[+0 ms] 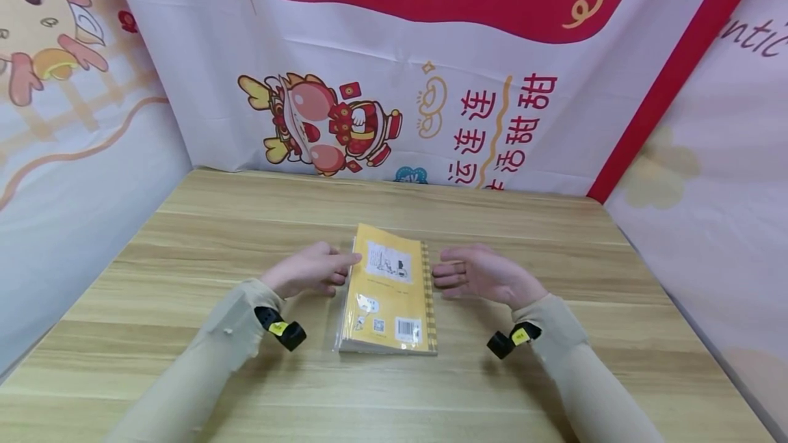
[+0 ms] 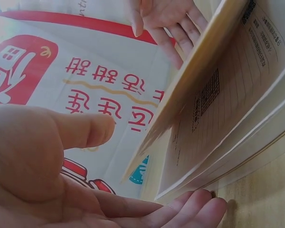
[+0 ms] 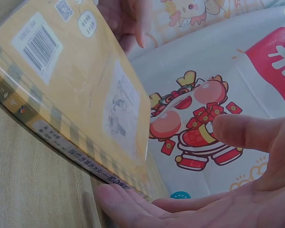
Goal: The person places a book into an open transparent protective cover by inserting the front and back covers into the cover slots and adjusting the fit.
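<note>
A yellow book (image 1: 394, 299) lies on the table with its barcode side up. Its back cover (image 2: 190, 66) is raised a little at the left edge, and printed pages (image 2: 228, 90) show beneath. My left hand (image 1: 312, 270) is beside that edge, thumb stretched out apart from the cover in the left wrist view, fingertips close to the lower pages. Across from it, my right hand (image 1: 489, 275) is beside the striped spine (image 3: 71, 137), with its fingertips at the spine's bottom edge and its thumb held away. Whether those fingertips touch the book, I cannot tell.
The wooden table (image 1: 246, 388) stretches out on all sides of the book. Behind it hangs a printed cloth (image 1: 394, 46) with a red panel and a cartoon dragon. Black cameras are strapped to both wrists.
</note>
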`<state>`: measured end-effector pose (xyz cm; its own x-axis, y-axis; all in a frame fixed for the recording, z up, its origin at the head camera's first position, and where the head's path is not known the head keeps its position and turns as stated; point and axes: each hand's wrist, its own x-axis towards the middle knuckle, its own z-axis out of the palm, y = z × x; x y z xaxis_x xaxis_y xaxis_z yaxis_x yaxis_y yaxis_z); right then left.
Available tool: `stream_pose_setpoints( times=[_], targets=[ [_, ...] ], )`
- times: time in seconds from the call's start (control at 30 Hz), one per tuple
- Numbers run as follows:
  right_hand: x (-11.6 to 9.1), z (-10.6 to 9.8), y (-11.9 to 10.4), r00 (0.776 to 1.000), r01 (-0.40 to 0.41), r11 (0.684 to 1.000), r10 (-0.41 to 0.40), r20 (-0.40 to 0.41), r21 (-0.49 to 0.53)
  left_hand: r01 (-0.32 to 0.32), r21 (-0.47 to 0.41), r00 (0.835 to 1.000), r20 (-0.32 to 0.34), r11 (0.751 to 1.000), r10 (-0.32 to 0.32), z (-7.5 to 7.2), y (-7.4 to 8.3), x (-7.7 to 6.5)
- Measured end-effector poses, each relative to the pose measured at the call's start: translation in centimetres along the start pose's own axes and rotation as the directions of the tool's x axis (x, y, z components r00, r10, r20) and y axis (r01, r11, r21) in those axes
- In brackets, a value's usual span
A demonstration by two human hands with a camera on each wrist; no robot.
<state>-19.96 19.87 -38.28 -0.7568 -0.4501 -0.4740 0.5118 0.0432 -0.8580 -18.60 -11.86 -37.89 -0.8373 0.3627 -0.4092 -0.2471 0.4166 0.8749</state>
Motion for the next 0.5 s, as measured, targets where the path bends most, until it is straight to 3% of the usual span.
stream_pose_setpoints(
  times=[0.5],
  targets=[
    [0.20, 0.36, 0.34, 1.000, -0.021, 0.999, 0.020, 0.008, 0.036, -0.003, 0.003, 1.000, -0.016, 1.000, 0.003, 0.20, -0.18, 0.27]
  ],
)
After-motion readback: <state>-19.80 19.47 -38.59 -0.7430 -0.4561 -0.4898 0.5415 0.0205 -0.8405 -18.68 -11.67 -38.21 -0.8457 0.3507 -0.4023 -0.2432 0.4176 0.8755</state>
